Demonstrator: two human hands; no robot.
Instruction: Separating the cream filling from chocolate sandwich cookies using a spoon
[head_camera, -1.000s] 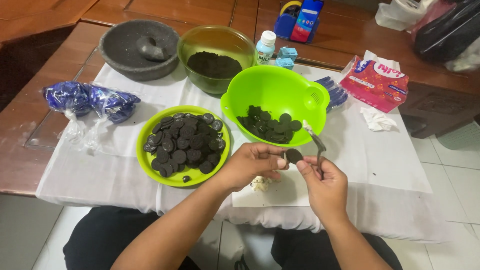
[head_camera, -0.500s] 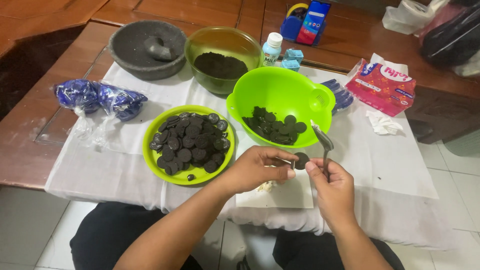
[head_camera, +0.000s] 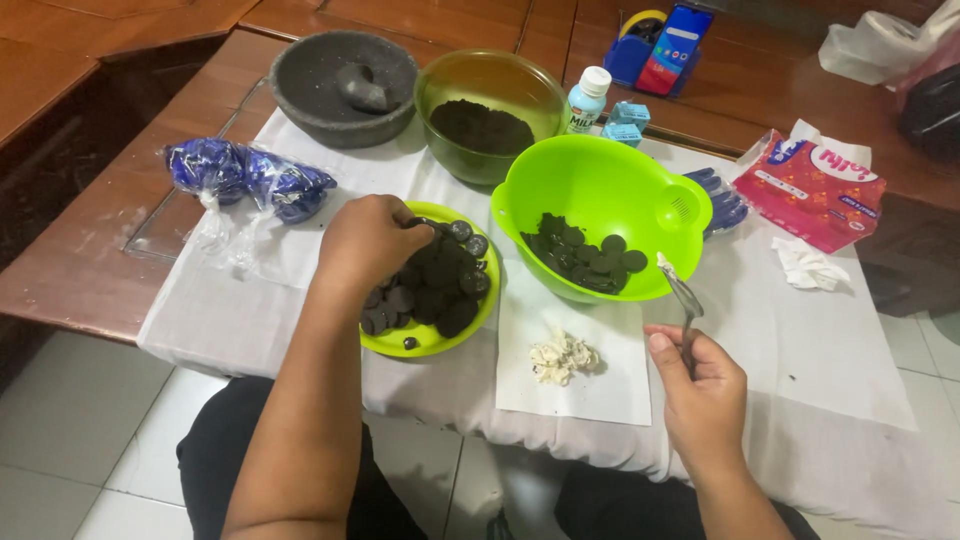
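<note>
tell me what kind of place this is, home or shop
Most likely a home, with food prepared at a low wooden table over a tiled floor. A stone mortar stands by bowls of dark biscuits, and the left hand reaches into the green plate.

Left of the spoon-holding right hand (head_camera: 700, 385) lies a cream heap (head_camera: 562, 357) on paper (head_camera: 575, 385); the bowl (head_camera: 600, 215) sits behind it.
</note>
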